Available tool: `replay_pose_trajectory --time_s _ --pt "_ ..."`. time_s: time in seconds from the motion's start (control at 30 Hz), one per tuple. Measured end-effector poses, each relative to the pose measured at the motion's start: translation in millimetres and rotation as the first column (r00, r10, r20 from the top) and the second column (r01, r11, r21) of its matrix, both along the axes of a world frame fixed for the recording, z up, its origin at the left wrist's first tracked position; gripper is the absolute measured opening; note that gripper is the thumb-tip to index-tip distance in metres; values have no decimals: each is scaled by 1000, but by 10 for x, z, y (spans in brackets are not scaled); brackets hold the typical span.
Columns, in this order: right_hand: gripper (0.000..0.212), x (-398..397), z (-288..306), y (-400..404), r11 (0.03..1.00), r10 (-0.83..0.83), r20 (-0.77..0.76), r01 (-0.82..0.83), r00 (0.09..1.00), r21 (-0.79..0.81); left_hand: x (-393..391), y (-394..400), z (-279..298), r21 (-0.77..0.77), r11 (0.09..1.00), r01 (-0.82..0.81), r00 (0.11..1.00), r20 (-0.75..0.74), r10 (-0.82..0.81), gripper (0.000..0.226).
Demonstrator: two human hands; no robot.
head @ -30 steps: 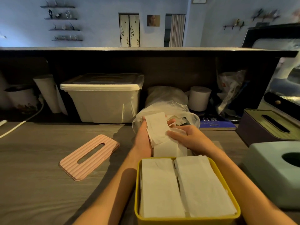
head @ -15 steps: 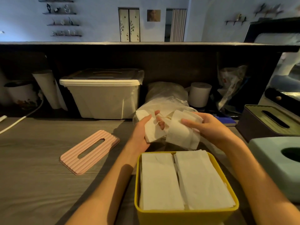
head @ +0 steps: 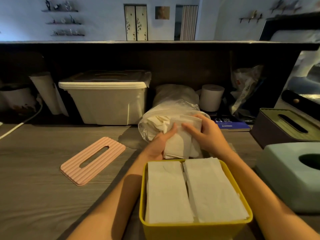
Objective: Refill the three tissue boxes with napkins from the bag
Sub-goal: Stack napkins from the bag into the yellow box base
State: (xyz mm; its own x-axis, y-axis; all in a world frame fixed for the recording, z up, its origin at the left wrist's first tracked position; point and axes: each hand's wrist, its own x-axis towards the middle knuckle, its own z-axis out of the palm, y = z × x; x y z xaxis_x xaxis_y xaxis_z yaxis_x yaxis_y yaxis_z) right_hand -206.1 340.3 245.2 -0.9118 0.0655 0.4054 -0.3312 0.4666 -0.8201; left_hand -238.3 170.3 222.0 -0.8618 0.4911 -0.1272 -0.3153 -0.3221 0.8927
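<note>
Napkins [head: 178,141] are gripped by both the left hand [head: 161,144] and right hand [head: 206,135] between bag [head: 155,122] and yellow box [head: 195,227], probably squared for loading.

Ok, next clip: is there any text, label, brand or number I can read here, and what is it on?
Nothing reads clearly.
Blue book behind the napkin bag: white characters on its cover, too blurred to read.
Crumpled plastic packet at the back right: a small red mark and print, too small to read.
Tissue boxes and pink lid: no text visible.
</note>
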Motion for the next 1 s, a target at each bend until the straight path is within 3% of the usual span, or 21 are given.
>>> replay_pose_trajectory --time_s 0.1,0.2,0.3,0.4,0.5,0.57,0.67,0.83,1.0 --pt "25 -15 -22 48 1000 11 85 -12 996 17 -32 -10 -19 -32 999 -26 1000 -6 26 53" --pt "10 -26 -33 87 998 -42 30 41 999 45 -64 -37 -33 -46 998 -38 999 19 39 57" --pt "11 -40 -39 144 997 -80 1 80 997 -17 -45 -33 -10 3 999 -34 997 70 34 59" --pt "13 -22 -8 190 983 -158 -80 149 984 -111 -52 -75 13 63 994 -88 989 128 80 46" --pt "16 14 103 214 953 -183 -106 149 977 -264 -52 -115 44 45 987 -154 979 141 146 49" --pt "20 39 184 225 910 -132 -62 96 989 -404 -52 -125 31 38 985 -170 979 119 164 47" --pt "21 61 254 217 836 17 37 6 999 -549 -24 -113 50 102 988 -118 988 115 106 27" --pt "23 92 204 73 868 191 86 -128 978 -479 0 -43 11 31 999 -31 999 43 30 40" --pt "12 79 56 -63 977 54 -3 -54 999 -208 70 -2 64 64 993 102 991 85 -107 73"
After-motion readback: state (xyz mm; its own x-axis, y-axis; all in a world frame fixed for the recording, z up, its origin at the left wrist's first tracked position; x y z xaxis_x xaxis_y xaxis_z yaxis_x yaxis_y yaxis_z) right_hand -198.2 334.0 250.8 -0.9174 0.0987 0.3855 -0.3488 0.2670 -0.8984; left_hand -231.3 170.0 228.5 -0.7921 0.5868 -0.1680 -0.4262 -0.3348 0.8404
